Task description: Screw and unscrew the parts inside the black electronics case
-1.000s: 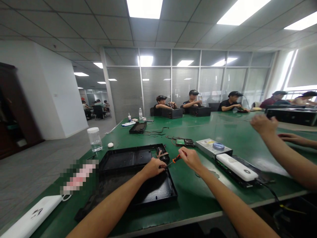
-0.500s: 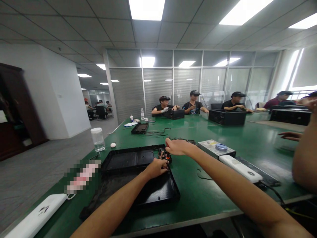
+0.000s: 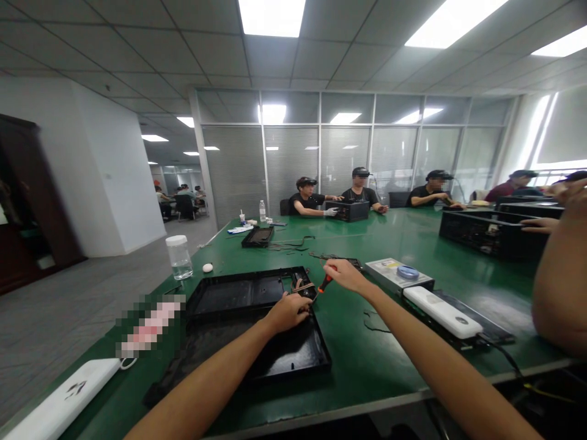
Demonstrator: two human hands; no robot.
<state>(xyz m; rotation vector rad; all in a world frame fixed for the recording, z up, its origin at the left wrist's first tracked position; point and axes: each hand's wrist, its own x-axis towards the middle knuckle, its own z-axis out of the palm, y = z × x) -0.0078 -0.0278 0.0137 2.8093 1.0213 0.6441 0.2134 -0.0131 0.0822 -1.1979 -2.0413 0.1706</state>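
Observation:
My right hand is closed around the red and black handle of a screwdriver. The tool slants down to the left, its tip close to my left fingers. My left hand is curled at the right side of a black plastic panel; whatever it pinches is hidden by the fingers. Just beyond that hand, a bundle of thin wires rests by the corner of a second black panel, which lies behind the first.
To the right are a metal drive box with a blue roll and a white power bank. A jar stands left; another white device lies near the front left. Black cases and co-workers are across the green table. A person's arm is at right.
My right hand has moved right, and the screwdriver has tipped from upright to slanted. My left hand stays nearly in place. Across the table, black cases have shifted right.

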